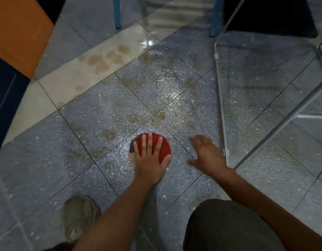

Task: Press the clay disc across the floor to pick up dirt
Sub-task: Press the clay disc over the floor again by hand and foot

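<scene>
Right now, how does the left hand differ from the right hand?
The left hand lies flat on the red clay disc; the right hand is beside the disc, holding nothing. The left hand's fingers point straight ahead; the right hand's angle leftward. Both are open, palm down.

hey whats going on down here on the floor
A person is pressing a flat round red clay disc onto the blue speckled tile floor with the left hand, fingers straight and spread over its top. The right hand is open beside the disc, holding nothing. Brownish patches of dirt lie scattered on the tiles ahead, not yet picked up.
</scene>
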`<state>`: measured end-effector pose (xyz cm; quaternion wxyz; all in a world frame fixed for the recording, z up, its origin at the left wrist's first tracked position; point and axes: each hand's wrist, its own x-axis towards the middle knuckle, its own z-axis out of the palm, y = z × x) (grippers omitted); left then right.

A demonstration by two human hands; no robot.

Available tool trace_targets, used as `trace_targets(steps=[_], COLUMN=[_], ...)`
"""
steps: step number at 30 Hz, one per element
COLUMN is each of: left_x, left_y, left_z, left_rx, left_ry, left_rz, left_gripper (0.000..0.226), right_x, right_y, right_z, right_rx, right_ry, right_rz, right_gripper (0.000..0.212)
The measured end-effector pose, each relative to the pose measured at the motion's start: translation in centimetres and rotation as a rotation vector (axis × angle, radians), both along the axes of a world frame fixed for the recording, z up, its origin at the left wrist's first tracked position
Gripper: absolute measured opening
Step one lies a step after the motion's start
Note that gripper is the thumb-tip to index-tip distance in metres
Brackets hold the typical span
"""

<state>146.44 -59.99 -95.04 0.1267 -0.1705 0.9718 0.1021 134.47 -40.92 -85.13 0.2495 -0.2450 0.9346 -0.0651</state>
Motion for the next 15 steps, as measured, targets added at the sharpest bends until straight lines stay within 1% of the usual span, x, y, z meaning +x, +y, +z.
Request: trace_targets(steps=[1,2,4,6,8,11,15], left_x=[-0.4,-0.1,2.9,6.8,9.7,9.5,1.6], left_y=[1.3,2.5,3.9,2.5,-0.6,-4.1,-2.0], left_z=[-0.1,-0.1,-0.2,0.0,-0.1,0.0,0.2], left_rx=[0.009,0.022,0.06,0.076,0.079,0.027,0.011], left_ry=[-0.001,0.003,0.021,0.043,0.039,0.013,-0.047], left_rz=[0.035,0.014,-0.166,-0.345,-0.367,-0.183,0.196], left_gripper=[0.083,0.082,0.08,0.078,0.076,0.076,0.082], right_x=[-0.2,-0.4,-0.6,-0.4,0.3,1.8,2.2], right_y=[0.1,0.2,0.6,0.5,0.2,-1.0,-2.2], right_z=[0.0,0.0,0.2,0.4,0.4,0.1,0.0], right_rx=[0.012,0.023,0.044,0.063,0.07,0.047,0.025], right_ry=[0.002,-0.001,-0.009,-0.014,-0.027,-0.057,-0.048], right_rz=[-0.028,-0.062,-0.115,-0.113,-0.048,0.064,0.078], right_gripper=[0.093,0.095,0.101,0.104,0.103,0.101,0.105])
